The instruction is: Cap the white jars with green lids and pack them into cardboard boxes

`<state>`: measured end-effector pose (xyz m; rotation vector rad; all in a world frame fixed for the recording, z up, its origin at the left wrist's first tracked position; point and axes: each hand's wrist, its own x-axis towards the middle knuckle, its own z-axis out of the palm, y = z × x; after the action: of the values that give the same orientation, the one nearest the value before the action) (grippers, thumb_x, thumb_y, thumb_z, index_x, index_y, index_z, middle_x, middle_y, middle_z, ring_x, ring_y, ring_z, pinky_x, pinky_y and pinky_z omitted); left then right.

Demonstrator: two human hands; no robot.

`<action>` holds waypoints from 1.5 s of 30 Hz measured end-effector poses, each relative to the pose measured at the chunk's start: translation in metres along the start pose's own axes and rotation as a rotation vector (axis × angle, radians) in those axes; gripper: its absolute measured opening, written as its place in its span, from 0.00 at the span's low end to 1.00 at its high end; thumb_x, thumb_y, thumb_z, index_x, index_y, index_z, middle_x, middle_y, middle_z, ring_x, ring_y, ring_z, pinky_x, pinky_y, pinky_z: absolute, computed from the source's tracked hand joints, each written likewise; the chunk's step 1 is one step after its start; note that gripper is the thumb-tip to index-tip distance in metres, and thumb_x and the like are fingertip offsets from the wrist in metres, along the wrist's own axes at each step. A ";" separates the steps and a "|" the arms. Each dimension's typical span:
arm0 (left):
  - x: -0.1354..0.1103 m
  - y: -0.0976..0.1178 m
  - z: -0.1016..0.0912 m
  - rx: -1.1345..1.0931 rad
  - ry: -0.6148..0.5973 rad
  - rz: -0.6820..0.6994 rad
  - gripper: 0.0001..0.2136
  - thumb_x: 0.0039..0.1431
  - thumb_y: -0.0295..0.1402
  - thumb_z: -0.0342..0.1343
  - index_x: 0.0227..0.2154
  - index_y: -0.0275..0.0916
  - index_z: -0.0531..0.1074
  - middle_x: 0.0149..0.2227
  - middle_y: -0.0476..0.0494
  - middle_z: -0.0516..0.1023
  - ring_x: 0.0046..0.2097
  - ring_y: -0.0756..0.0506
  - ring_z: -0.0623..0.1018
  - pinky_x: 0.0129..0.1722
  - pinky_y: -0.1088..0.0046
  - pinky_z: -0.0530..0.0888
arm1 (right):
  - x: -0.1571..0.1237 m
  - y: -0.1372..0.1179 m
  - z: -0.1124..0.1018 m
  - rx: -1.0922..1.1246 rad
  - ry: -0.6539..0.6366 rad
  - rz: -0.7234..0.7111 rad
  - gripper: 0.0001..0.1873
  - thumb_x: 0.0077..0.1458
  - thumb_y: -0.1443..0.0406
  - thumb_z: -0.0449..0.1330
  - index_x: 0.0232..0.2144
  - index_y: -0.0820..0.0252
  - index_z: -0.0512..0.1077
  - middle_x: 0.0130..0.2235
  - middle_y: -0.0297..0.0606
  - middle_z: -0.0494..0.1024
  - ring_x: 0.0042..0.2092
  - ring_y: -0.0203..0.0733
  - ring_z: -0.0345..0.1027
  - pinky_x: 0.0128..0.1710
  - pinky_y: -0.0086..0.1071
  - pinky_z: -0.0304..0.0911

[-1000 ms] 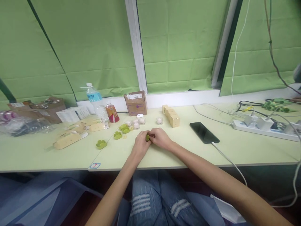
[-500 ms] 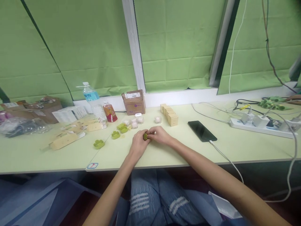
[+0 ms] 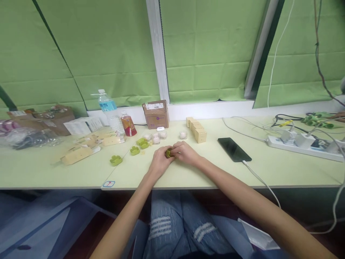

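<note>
Between my two hands, just above the table, is a small green flower-shaped piece (image 3: 168, 153), partly hidden by fingers. My left hand (image 3: 160, 160) is closed round it from the left. Against its right side press the fingers of my right hand (image 3: 184, 152), pinched together; whether they hold anything else I cannot make out. Similar green flower-shaped pieces lie to the left: one alone (image 3: 116, 160), another (image 3: 134, 150) nearer, and a pair (image 3: 142, 143) behind. Several small clear jars with pale pink contents (image 3: 156, 138) stand beyond my hands, with one jar (image 3: 183, 135) apart to the right.
A row of small cream boxes (image 3: 200, 135) stands behind my right hand. Right of it lie a phone (image 3: 234, 149) on a cable and a power strip (image 3: 304, 148). Farther back are a cardboard box (image 3: 155, 116), a water bottle (image 3: 110, 111) and a red drink bottle (image 3: 128, 124). Flattened cartons (image 3: 77, 154) lie left.
The view has shifted slightly, so the scene sits a little right and higher. My right fingers have closed in on the green piece; a pale bit seen at them before is hidden.
</note>
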<state>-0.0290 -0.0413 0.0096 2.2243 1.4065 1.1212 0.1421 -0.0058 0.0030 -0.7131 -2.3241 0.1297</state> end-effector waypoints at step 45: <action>0.000 -0.004 0.006 -0.262 0.043 0.052 0.18 0.48 0.27 0.69 0.45 0.38 0.79 0.42 0.43 0.84 0.39 0.44 0.81 0.42 0.67 0.77 | 0.001 0.005 -0.002 0.855 0.017 0.531 0.15 0.47 0.60 0.69 0.34 0.66 0.83 0.32 0.40 0.83 0.31 0.39 0.72 0.33 0.31 0.64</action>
<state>-0.0272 -0.0389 0.0033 2.0723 1.1483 1.2957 0.1449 -0.0015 0.0039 -0.8236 -1.7408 1.2502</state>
